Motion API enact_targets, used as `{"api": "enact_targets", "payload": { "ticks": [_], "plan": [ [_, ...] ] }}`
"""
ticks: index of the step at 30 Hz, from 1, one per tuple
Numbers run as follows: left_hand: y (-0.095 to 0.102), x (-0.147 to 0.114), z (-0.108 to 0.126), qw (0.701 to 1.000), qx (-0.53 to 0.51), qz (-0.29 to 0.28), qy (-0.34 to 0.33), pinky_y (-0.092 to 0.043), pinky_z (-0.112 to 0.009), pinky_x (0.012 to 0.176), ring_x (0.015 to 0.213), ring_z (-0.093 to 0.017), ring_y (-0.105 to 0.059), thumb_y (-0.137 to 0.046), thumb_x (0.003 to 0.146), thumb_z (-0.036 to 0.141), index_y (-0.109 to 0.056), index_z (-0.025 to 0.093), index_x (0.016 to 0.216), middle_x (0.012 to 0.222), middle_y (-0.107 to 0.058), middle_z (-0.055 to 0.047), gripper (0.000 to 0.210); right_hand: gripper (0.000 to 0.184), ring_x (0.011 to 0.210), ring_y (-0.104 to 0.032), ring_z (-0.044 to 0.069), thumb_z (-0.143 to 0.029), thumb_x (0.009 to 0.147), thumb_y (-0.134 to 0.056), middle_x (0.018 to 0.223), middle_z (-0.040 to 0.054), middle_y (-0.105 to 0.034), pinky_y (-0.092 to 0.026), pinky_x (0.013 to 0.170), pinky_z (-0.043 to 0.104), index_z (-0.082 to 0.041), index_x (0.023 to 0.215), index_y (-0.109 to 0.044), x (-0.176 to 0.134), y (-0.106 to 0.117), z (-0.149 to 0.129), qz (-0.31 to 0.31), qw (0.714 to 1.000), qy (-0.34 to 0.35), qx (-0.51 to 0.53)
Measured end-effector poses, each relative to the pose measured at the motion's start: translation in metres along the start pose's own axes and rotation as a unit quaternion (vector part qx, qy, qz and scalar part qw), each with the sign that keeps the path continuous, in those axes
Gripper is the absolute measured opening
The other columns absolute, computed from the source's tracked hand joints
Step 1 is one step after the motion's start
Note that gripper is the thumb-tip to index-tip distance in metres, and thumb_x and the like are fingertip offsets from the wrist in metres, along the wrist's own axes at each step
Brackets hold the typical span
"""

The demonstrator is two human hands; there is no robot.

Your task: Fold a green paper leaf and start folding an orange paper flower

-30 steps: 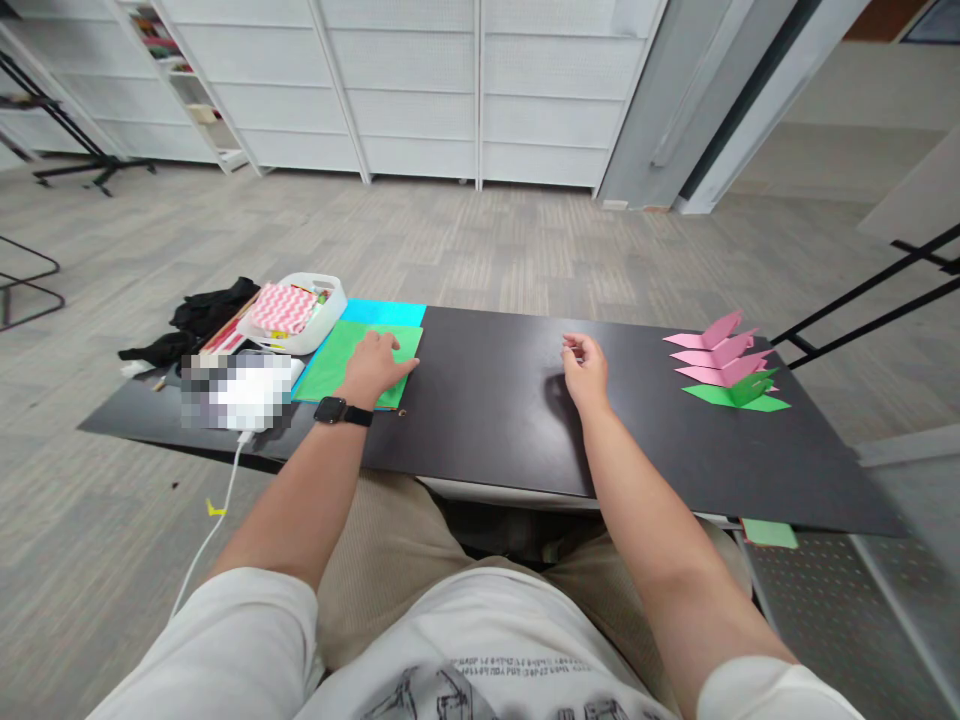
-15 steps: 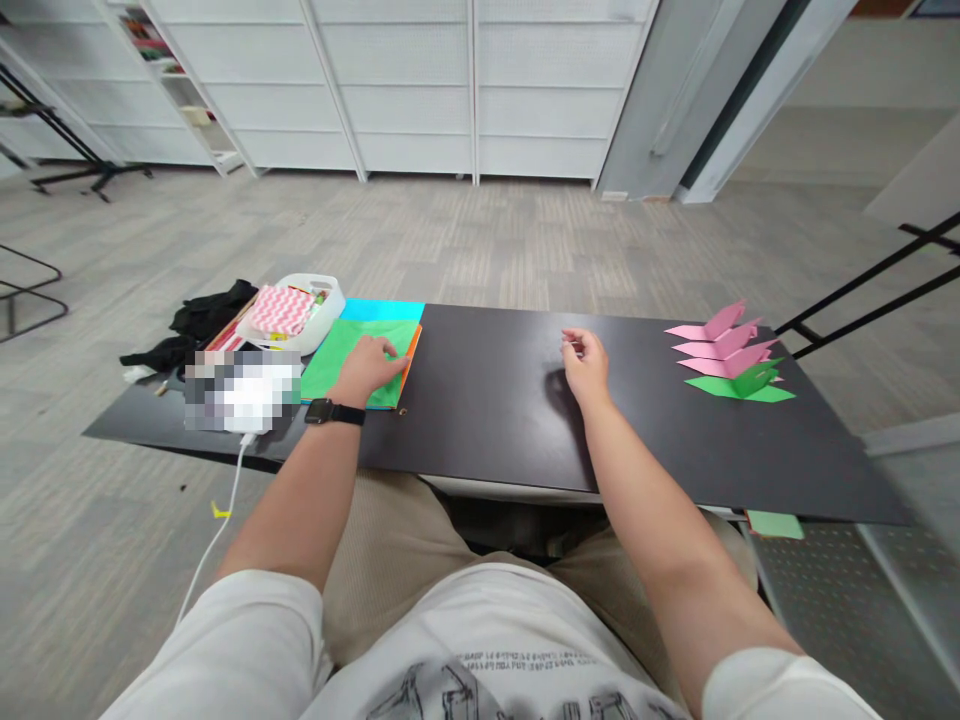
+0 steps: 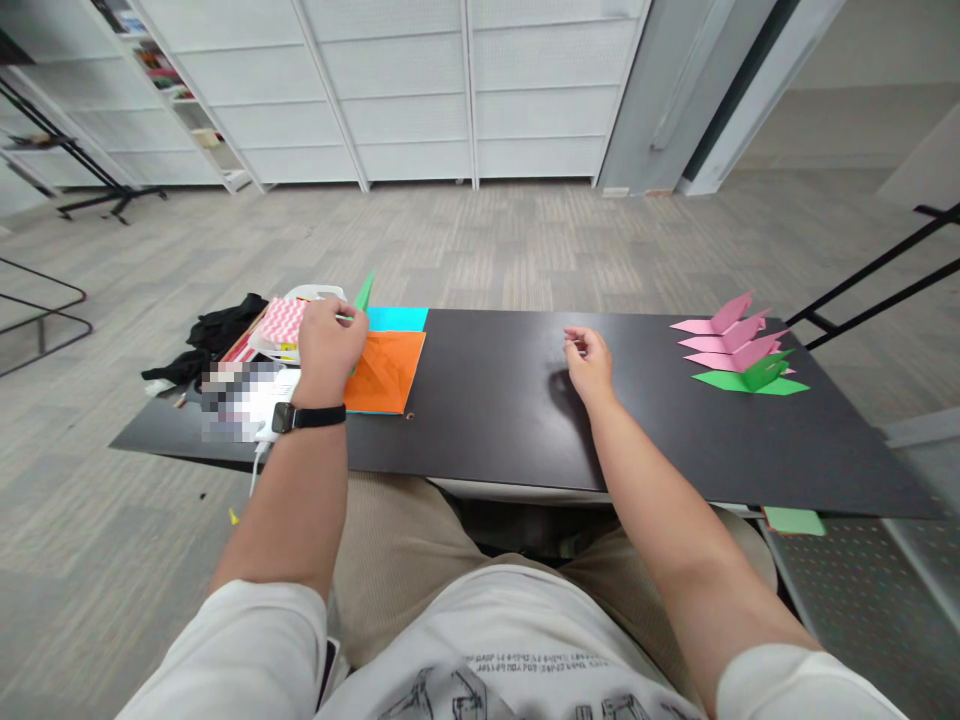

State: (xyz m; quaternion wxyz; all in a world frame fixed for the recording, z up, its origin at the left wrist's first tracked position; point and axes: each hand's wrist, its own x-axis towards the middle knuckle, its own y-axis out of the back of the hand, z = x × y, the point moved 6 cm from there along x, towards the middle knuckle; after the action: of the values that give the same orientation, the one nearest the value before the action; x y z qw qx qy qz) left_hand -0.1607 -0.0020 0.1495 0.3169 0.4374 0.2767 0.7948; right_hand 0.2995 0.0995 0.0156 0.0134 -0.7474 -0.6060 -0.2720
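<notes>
My left hand (image 3: 328, 345), with a black watch at its wrist, is closed on a green sheet of paper (image 3: 364, 292). The sheet is lifted and seen nearly edge-on, largely hidden behind the hand. Below and right of it lies an orange sheet (image 3: 386, 372) on top of a paper stack, with blue paper (image 3: 399, 319) showing behind. My right hand (image 3: 587, 361) hovers at the middle of the table, fingers loosely curled and apart from the thumb, holding nothing. Several folded paper pieces stand at the right, pink ones (image 3: 731, 338) and a green one (image 3: 757, 380).
The dark table (image 3: 495, 420) spans the view. At its left are a white basket (image 3: 319, 292) with a pink-striped item (image 3: 283, 322), black cloth (image 3: 221, 325) and a white device with a cable (image 3: 277, 405). A small brown bit (image 3: 409, 415) lies by the stack.
My left hand has gripped the green sheet and raised it up and leftward off the stack, uncovering the orange sheet. My right hand has hardly moved. The view has shifted slightly.
</notes>
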Motion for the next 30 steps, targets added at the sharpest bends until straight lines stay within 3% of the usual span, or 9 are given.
{"api": "enact_targets", "payload": {
  "ticks": [3,7,11,15,17,20,26,30],
  "plan": [
    [0.010,-0.006,0.046,0.995,-0.064,0.038,-0.059,-0.058,-0.041,0.097,0.098,-0.025,-0.066,-0.066,0.089,0.027,-0.063,0.023,0.086,0.097,-0.067,-0.006,0.006,0.031,0.084,-0.067,0.021,-0.036,0.088,-0.059,0.107,0.0092,-0.074,-0.058,0.076,0.037,-0.023,0.112,-0.074,-0.001,0.000,-0.001,0.002,1.000,0.006,0.005],
    [-0.006,-0.032,0.118,0.979,-0.152,0.007,-0.139,-0.059,-0.036,0.089,0.107,-0.024,-0.063,-0.063,0.094,0.021,-0.061,0.022,0.093,0.105,-0.064,-0.006,0.003,0.032,0.085,-0.067,0.021,-0.038,0.089,-0.061,0.108,0.0083,-0.073,-0.059,0.078,0.038,-0.024,0.114,-0.073,0.000,0.003,0.002,0.009,1.000,0.002,0.014],
    [-0.045,-0.072,0.183,0.951,-0.198,-0.049,-0.233,-0.054,-0.044,0.104,0.110,-0.025,-0.063,-0.064,0.097,0.019,-0.060,0.022,0.092,0.109,-0.063,-0.008,0.007,0.037,0.090,-0.069,0.021,-0.049,0.091,-0.061,0.110,0.0071,-0.073,-0.061,0.074,0.036,-0.026,0.119,-0.069,0.004,0.005,0.010,0.013,0.997,-0.043,0.065],
    [-0.101,-0.112,0.218,0.930,-0.218,-0.145,-0.260,-0.053,-0.046,0.105,0.111,-0.027,-0.064,-0.065,0.096,0.016,-0.063,0.022,0.093,0.111,-0.064,-0.010,0.007,0.045,0.091,-0.072,0.022,-0.063,0.099,-0.050,0.102,0.0054,-0.074,-0.062,0.073,0.035,-0.028,0.122,-0.066,0.005,0.005,0.017,0.001,0.986,-0.097,0.139],
    [-0.126,-0.128,0.221,0.921,-0.222,-0.182,-0.264,-0.054,-0.046,0.105,0.111,-0.028,-0.065,-0.066,0.097,0.019,-0.066,0.023,0.095,0.111,-0.065,-0.011,0.004,0.047,0.090,-0.073,0.022,-0.066,0.098,-0.051,0.100,0.0043,-0.075,-0.062,0.072,0.036,-0.029,0.124,-0.064,0.006,0.005,0.019,-0.008,0.984,-0.105,0.140],
    [-0.153,-0.141,0.213,0.890,-0.242,-0.242,-0.301,-0.054,-0.045,0.107,0.112,-0.027,-0.066,-0.068,0.101,0.032,-0.069,0.024,0.104,0.116,-0.067,-0.011,0.008,0.048,0.087,-0.072,0.023,-0.057,0.088,-0.068,0.097,0.0027,-0.075,-0.062,0.080,0.041,-0.028,0.127,-0.063,0.006,0.007,0.020,-0.006,0.995,-0.074,0.066],
    [-0.164,-0.107,0.147,0.929,-0.202,-0.214,-0.226,-0.052,-0.051,0.114,0.121,-0.030,-0.066,-0.065,0.096,0.019,-0.070,0.021,0.112,0.122,-0.072,-0.012,0.016,0.048,0.082,-0.070,0.024,-0.033,0.081,-0.071,0.096,0.0034,-0.074,-0.059,0.084,0.045,-0.026,0.128,-0.064,0.004,0.005,0.020,-0.014,0.998,-0.032,-0.049],
    [-0.174,-0.101,0.137,0.916,-0.196,-0.243,-0.251,-0.045,-0.054,0.124,0.138,-0.031,-0.060,-0.067,0.092,0.016,-0.072,0.023,0.122,0.142,-0.069,-0.012,0.031,0.048,0.094,-0.068,0.027,-0.026,0.082,-0.066,0.110,0.0088,-0.072,-0.057,0.097,0.051,-0.026,0.130,-0.065,0.003,0.010,0.012,0.003,0.995,0.002,-0.104]
  ]
}}
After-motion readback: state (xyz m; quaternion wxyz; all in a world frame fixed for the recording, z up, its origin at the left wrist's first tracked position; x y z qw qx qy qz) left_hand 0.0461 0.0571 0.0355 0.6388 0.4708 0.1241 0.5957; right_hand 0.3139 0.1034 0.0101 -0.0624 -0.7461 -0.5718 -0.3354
